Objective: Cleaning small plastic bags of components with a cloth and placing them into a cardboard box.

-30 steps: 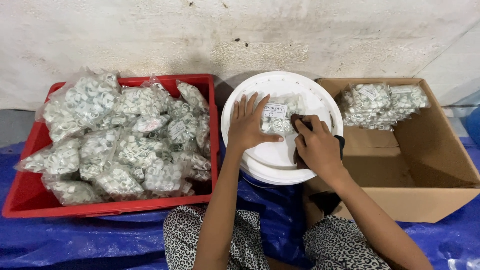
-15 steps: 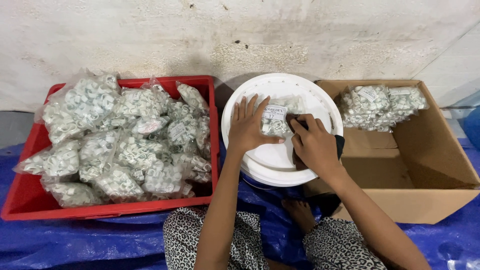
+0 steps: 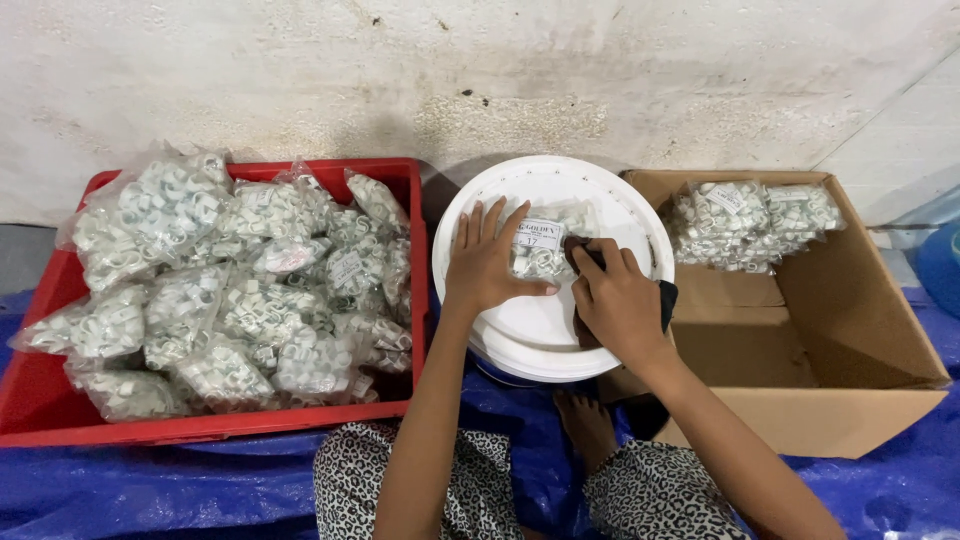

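A red plastic crate full of clear bags is sitting left, an open brown cardboard box right. Between them, on the round white plastic lid, the left hand is pressing flat, fingers spread, on a small clear bag of white pieces; the right hand is closing its grip on a dark tool beside the bag.

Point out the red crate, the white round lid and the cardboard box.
red crate (image 3: 215, 428), head view, front rim.
white round lid (image 3: 535, 325), head view, bare near part.
cardboard box (image 3: 790, 425), head view, front wall.

Hands press packet — white lid.
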